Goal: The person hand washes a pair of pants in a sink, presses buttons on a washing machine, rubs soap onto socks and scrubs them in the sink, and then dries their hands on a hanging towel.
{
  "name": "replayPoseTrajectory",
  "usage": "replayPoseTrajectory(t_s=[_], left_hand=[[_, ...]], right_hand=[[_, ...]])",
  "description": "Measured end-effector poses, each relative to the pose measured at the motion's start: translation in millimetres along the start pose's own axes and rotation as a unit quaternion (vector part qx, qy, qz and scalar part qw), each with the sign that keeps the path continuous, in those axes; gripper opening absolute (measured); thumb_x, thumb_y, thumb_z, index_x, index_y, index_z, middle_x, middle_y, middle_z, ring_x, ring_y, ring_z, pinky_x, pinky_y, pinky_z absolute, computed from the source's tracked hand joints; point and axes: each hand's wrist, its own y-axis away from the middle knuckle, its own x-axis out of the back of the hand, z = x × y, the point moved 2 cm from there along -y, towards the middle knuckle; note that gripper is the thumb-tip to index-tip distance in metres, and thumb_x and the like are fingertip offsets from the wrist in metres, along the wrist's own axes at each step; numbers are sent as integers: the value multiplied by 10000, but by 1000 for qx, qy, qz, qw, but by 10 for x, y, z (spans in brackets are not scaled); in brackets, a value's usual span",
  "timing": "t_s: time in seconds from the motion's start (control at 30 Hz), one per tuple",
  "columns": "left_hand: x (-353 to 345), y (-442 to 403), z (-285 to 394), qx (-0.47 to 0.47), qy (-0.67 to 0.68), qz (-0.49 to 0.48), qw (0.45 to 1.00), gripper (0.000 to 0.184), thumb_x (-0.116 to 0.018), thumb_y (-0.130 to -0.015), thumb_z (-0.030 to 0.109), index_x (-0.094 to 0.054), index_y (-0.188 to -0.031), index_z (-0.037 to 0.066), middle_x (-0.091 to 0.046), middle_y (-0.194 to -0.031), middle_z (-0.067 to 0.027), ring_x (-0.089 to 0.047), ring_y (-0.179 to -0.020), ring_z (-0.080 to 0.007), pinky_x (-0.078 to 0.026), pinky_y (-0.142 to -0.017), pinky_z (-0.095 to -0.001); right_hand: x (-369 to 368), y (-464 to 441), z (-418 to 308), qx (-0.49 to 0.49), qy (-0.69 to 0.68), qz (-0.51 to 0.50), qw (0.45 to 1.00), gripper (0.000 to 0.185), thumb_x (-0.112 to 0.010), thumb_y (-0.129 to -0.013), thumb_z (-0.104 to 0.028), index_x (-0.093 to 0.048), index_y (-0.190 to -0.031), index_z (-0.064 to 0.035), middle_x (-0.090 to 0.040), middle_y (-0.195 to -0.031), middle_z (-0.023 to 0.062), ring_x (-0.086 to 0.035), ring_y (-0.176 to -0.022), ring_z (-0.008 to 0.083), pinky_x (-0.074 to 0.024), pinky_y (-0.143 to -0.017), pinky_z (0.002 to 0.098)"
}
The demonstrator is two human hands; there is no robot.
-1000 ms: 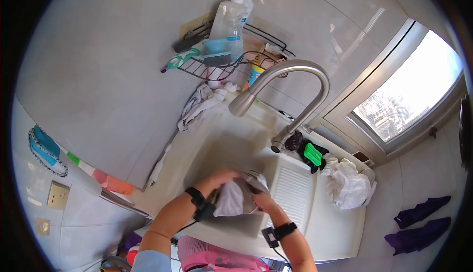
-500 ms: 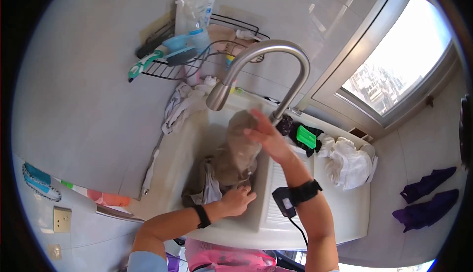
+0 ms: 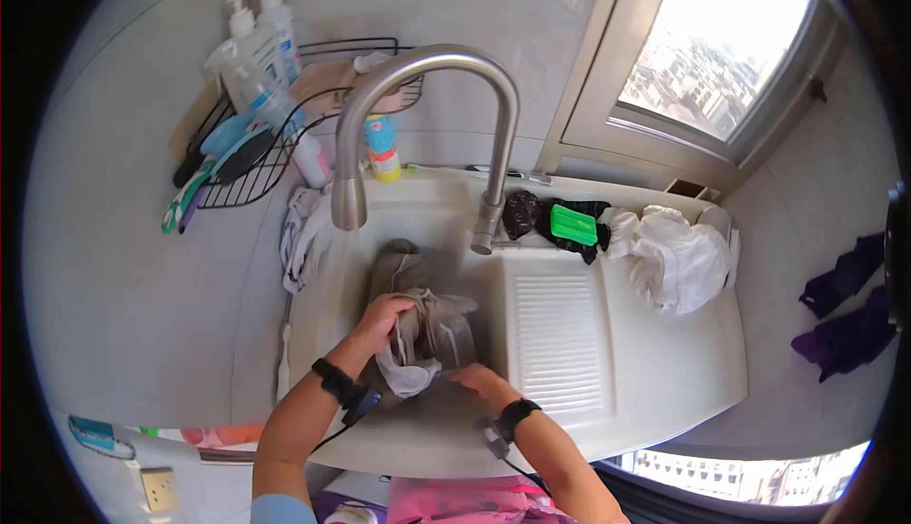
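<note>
A wet brown garment with pale lining lies bunched in the sink basin, which has cloudy water in it. My left hand is closed on the garment's left side. Beside its lower right edge is my right hand, blurred by motion; its fingertips reach the cloth, but whether they grip it cannot be made out. The tap hangs above the back left of the basin.
Right of the basin is a ribbed washboard. A green soap box and white cloth lie along the back right. A wire shelf with bottles and brushes hangs at the left. Grey cloth drapes over the left rim.
My right hand has come down from beside the tap to the garment's lower right. My left hand has shifted up to its left side. The garment is bunched lower, and the view has turned.
</note>
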Motion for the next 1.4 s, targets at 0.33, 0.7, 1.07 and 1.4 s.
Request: replayPoseTrajectory(t_s=[0.33,0.7,1.07,1.4], left_hand=[[-703,911,901,-116,159,-62,979,345,-480,-790,121,-480,-1090,-49,-556,-1051,-150,-546,-964,-231,-417,-865,-335],[201,804,75,-16,-296,190,936,365,-531,-790,179,-502,-1073,-50,-598,-949,-139,-577,-849,-217,-440,-775,-301],[-420,104,126,-215,-552,-15,806,769,-719,-605,252,-356,-1240,13,-585,-939,-166,-558,-866,-340,-430,-784,-388],[-695,179,108,49,53,-55,996,269,-546,-830,240,-550,-989,23,-586,-948,-77,-578,-852,-173,-461,-769,-335]], right_hand=[[-483,-344,-337,298,-537,-137,777,355,-529,-790,-194,-505,-1088,-4,-555,-1046,123,-552,-927,232,-485,-734,367],[579,570,-954,359,-609,-221,672,263,-383,-860,-143,-522,-1023,10,-574,-975,112,-550,-904,248,-432,-830,367],[870,1438,-1306,374,-215,-175,885,544,-641,-697,-161,-434,-1173,3,-543,-1063,90,-523,-959,198,-402,-855,315],[415,217,-418,460,47,206,862,609,-670,-661,-337,-477,-1121,12,-564,-1011,177,-518,-1025,299,-405,-852,371]])
